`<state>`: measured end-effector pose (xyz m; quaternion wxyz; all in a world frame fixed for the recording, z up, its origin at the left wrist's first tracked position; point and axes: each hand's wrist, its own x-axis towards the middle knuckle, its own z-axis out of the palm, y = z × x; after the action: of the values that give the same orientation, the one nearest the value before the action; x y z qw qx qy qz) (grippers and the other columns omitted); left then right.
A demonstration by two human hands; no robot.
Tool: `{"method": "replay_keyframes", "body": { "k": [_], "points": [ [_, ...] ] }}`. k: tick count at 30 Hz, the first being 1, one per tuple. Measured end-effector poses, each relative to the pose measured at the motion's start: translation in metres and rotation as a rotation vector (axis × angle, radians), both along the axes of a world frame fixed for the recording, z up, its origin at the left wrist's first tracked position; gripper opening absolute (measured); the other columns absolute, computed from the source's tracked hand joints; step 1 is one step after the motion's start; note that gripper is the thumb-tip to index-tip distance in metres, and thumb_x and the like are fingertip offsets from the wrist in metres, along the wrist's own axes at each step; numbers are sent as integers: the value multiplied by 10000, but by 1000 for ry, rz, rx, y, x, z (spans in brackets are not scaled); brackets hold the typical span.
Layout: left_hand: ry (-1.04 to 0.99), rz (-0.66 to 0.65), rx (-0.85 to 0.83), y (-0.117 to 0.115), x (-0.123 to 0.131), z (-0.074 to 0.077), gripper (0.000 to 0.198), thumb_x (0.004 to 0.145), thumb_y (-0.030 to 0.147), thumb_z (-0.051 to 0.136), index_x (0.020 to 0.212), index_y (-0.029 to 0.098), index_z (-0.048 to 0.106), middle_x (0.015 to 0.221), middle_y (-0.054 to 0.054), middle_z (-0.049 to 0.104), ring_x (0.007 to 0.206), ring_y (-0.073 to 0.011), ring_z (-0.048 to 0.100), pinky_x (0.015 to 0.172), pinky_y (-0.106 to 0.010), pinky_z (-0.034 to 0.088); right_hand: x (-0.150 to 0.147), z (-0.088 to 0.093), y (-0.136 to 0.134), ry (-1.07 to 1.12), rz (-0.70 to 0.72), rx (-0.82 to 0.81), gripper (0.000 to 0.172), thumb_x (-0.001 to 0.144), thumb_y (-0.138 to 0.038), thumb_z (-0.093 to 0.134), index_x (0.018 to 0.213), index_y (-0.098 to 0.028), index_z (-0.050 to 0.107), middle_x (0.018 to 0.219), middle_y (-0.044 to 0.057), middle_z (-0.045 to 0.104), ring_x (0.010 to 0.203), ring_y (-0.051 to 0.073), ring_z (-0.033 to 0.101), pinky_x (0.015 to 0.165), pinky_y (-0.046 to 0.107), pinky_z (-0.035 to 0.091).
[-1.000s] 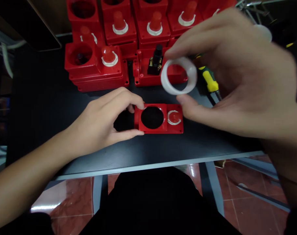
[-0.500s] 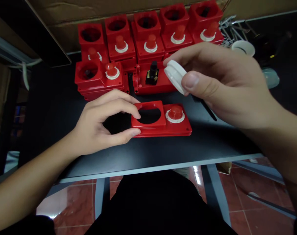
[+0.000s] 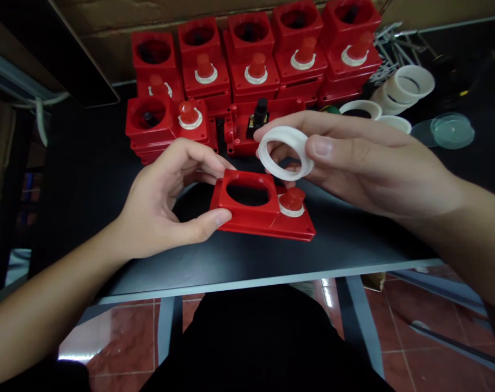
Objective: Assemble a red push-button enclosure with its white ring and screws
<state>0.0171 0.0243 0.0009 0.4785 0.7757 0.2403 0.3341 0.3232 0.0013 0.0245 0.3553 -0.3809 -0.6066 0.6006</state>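
My left hand [image 3: 169, 198] grips the left end of a red cover plate [image 3: 251, 220], tilted up off the black table [image 3: 87, 179]. The plate has a large round hole and a red push button [image 3: 293, 199] with a white collar on its right side. My right hand [image 3: 365, 163] pinches a white ribbed plastic ring [image 3: 285, 153] between thumb and fingers, just above the plate's hole and button.
Several red switch boxes [image 3: 247, 60] with red buttons stand in rows at the back. One open box [image 3: 257, 128] shows a black switch. More white rings [image 3: 406, 81] and a clear lid [image 3: 451, 129] lie at the right. The table's front edge runs below the hands.
My left hand has lifted and tilted the red plate off the table. My right hand has turned the white ring from edge-on to face up and lowered it toward the plate.
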Motion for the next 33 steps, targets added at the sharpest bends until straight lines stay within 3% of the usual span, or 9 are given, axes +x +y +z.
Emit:
{"method": "replay_keyframes", "body": {
  "k": [5, 9, 14, 19, 27, 30, 33],
  "points": [
    [-13, -31, -45, -1, -1, 0, 451, 911, 194, 915, 1303, 234, 696, 1376, -92, 783, 1251, -257, 784, 1066, -360, 702, 3, -2, 2, 25, 3, -43, 311, 1029, -498, 799, 1288, -328, 830, 1254, 44, 802, 1146, 269, 763, 936, 398, 684],
    [-3, -25, -64, -2, -1, 0, 391, 963, 208, 869, 1309, 250, 694, 1384, -99, 778, 1265, -264, 784, 1052, -378, 713, 2, -1, 1, 32, -12, -45, 282, 1023, -401, 798, 1285, -305, 844, 1250, 40, 816, 1133, 249, 782, 925, 378, 694],
    [-4, -26, -73, -3, -1, 3, 328, 1026, 290, 839, 1314, 234, 693, 1373, -120, 777, 1275, -286, 787, 1045, -402, 709, 0, 3, -2, 47, 20, 0, 335, 1011, -278, 811, 1344, -294, 827, 1299, 19, 839, 1224, 260, 816, 1073, 446, 701],
    [-15, -2, -149, -7, 1, 8, 297, 1084, 398, 808, 1301, 234, 688, 1331, -89, 797, 1259, -256, 784, 1075, -380, 697, 1, 0, 1, -16, 130, 147, 483, 969, -208, 877, 1424, -344, 787, 1462, 23, 784, 1395, 255, 755, 1205, 449, 665],
    [108, -21, -135, -2, -2, 7, 437, 1079, 470, 819, 1426, 228, 709, 1399, -121, 818, 1300, -277, 816, 1102, -376, 703, -7, -12, -8, -61, 171, 380, 466, 969, -292, 901, 1421, -297, 788, 1402, 103, 694, 1263, 257, 753, 1061, 404, 739],
    [93, 40, -241, -6, -2, 5, 518, 1049, 521, 855, 1444, 220, 709, 1376, -119, 824, 1264, -300, 830, 1070, -394, 721, -9, -14, -10, -44, 150, 434, 484, 963, -285, 910, 1424, -261, 767, 1402, 114, 659, 1292, 251, 740, 1054, 384, 740],
    [2, 120, -414, -14, 2, 1, 595, 1032, 619, 854, 1477, 267, 675, 1368, -103, 807, 1168, -308, 847, 939, -414, 755, -13, -17, -11, -37, 110, 508, 473, 967, -267, 906, 1413, -268, 749, 1399, 107, 663, 1324, 252, 718, 1035, 374, 745]
  ]
}}
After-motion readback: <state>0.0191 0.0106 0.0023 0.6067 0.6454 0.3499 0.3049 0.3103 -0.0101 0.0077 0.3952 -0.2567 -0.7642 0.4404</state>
